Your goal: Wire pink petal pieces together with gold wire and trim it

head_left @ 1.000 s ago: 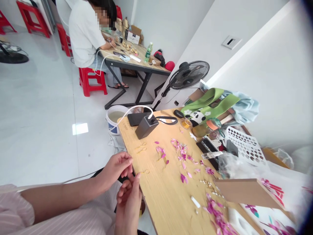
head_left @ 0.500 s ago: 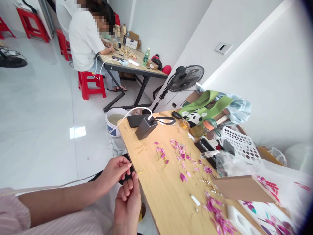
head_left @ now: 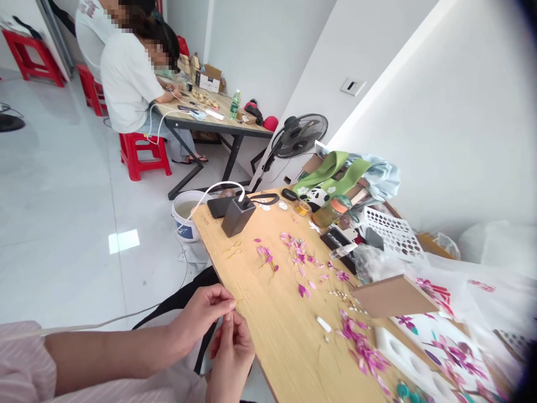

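My left hand (head_left: 205,310) is pinched shut, thumb against fingertips, on a thin gold wire piece (head_left: 237,301) that pokes out toward the near edge of the worktop (head_left: 277,330); the piece is too small for me to make out its shape. My right hand (head_left: 232,355) sits just below it, fingers curled upward and closed in toward the same spot, the fingertips almost meeting those of my left, though I cannot tell whether they actually grip the wire. Both hands hang just off the worktop's edge, over my lap. On the wood farther up lie a couple more gold wire loops (head_left: 233,249), and beyond them a scatter of pink petals (head_left: 300,263) spreads across the middle. A small white tube (head_left: 323,323) lies near a second heap of petals (head_left: 364,352) toward my right, beside a brown board (head_left: 394,295) that sits tilted. At the far end stands a dark charger block (head_left: 237,215) with a white cable (head_left: 212,193) plugged into it, and a white bucket (head_left: 184,215) stands on the floor just past that corner. A black fan (head_left: 298,134) stands behind, and another person (head_left: 126,78) sits on a red stool (head_left: 142,154) at a separate table.
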`<state>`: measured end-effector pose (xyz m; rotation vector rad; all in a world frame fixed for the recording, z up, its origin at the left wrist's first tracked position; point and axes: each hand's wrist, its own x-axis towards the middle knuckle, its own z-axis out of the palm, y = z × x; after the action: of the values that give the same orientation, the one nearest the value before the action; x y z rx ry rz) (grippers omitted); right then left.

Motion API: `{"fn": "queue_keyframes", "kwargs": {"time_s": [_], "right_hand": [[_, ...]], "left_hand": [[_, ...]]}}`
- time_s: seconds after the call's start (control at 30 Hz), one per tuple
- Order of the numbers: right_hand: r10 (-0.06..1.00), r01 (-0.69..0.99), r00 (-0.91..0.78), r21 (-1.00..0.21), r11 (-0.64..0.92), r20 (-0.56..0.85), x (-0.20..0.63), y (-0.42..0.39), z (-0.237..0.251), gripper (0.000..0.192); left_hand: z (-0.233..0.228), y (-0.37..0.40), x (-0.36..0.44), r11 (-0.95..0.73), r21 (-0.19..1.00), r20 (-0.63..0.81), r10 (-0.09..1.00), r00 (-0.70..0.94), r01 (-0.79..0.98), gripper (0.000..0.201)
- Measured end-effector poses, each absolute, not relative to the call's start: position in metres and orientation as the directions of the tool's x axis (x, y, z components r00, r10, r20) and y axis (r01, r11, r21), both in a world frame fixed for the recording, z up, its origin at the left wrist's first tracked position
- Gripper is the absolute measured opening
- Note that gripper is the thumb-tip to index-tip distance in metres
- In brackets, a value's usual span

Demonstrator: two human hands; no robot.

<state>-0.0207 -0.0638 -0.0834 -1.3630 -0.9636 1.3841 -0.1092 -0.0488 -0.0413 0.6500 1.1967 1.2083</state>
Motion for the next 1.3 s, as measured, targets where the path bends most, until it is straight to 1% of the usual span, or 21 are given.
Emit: {"fn": "queue_keyframes", "kwargs": {"time_s": [0.13, 0.2, 0.33, 0.5, 0.63, 0.73, 0.9, 1.07, 1.3], "right_hand": [[0.964, -0.170, 0.081, -0.957, -0.236, -0.253, -0.016, -0.069, -0.081, 0.050], [0.965, -0.190, 0.111, -0.958, -0.214, -0.238, -0.014, -0.072, -0.078, 0.047], [0.964, -0.250, 0.150, -0.952, -0.178, -0.220, -0.010, -0.076, -0.070, 0.044], [0.975, -0.300, 0.078, -0.938, -0.175, -0.206, -0.006, -0.078, -0.071, 0.044], [0.977, -0.314, 0.064, -0.933, -0.174, -0.203, -0.004, -0.080, -0.073, 0.041], [0.981, -0.295, 0.045, -0.941, -0.167, -0.188, -0.001, -0.081, -0.072, 0.040], [0.982, -0.212, 0.029, -0.961, -0.179, -0.189, 0.005, -0.083, -0.068, 0.040], [0.982, -0.154, 0.002, -0.970, -0.188, -0.190, 0.009, -0.084, -0.065, 0.044], [0.977, -0.187, -0.060, -0.960, -0.211, -0.203, 0.010, -0.085, -0.062, 0.046]], "left_hand": [[-0.039, -0.051, -0.101, 0.344, 0.857, -0.377, 0.926, -0.011, -0.383, 0.032], [-0.037, -0.053, -0.099, 0.335, 0.853, -0.362, 0.932, 0.007, -0.400, 0.031], [-0.030, -0.053, -0.100, 0.365, 0.824, -0.341, 0.930, 0.135, -0.433, 0.030], [-0.022, -0.047, -0.109, 0.361, 0.820, -0.307, 0.933, 0.190, -0.445, 0.028], [-0.023, -0.045, -0.113, 0.360, 0.821, -0.273, 0.929, 0.249, -0.443, 0.028], [-0.025, -0.043, -0.114, 0.369, 0.817, -0.274, 0.925, 0.264, -0.443, 0.027], [-0.026, -0.041, -0.115, 0.393, 0.793, -0.292, 0.916, 0.276, -0.465, 0.026], [-0.029, -0.042, -0.117, 0.407, 0.775, -0.289, 0.908, 0.302, -0.483, 0.025], [-0.037, -0.042, -0.118, 0.519, 0.669, -0.355, 0.852, 0.385, -0.532, 0.024]]}}
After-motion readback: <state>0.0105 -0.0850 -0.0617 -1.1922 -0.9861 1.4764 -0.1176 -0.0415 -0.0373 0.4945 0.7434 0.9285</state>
